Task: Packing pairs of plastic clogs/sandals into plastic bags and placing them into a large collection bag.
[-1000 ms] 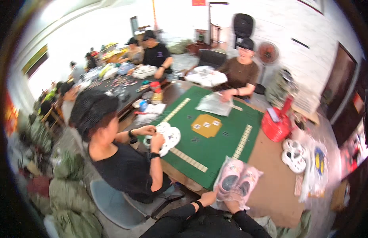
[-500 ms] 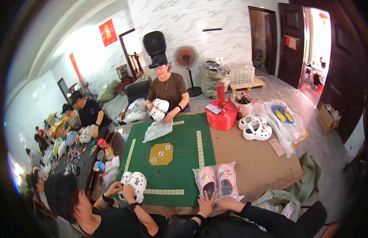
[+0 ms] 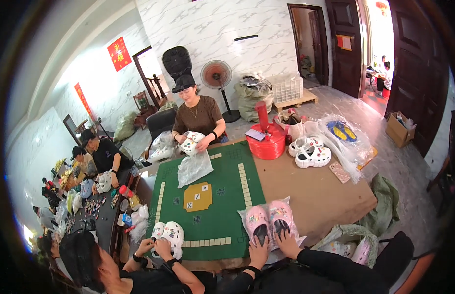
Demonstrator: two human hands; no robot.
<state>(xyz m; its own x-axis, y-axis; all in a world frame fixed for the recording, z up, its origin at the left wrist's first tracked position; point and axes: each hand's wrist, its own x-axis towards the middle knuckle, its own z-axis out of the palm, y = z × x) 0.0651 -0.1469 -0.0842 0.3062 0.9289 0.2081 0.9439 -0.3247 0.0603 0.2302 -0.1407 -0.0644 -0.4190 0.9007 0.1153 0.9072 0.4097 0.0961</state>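
Observation:
A pair of pink clogs [image 3: 269,219] lies in a clear plastic bag on the near edge of the table, partly on the green mat [image 3: 212,206]. My left hand [image 3: 259,249] grips the heel end of the left clog through the bag. My right hand [image 3: 289,242] grips the heel of the right clog. Both forearms are in black sleeves and come in from the lower edge.
A co-worker at my left handles white clogs [image 3: 169,235]. Across the table a seated person bags a white clog [image 3: 192,142]. A red spool [image 3: 266,142], more white clogs [image 3: 310,154] and clear bags [image 3: 347,134] lie at the far right. A bag of clogs [image 3: 352,245] sits by my right arm.
The view has swung to the right, from the left co-worker to the table head-on. My hands have stayed on the bagged pink clogs at the near edge.

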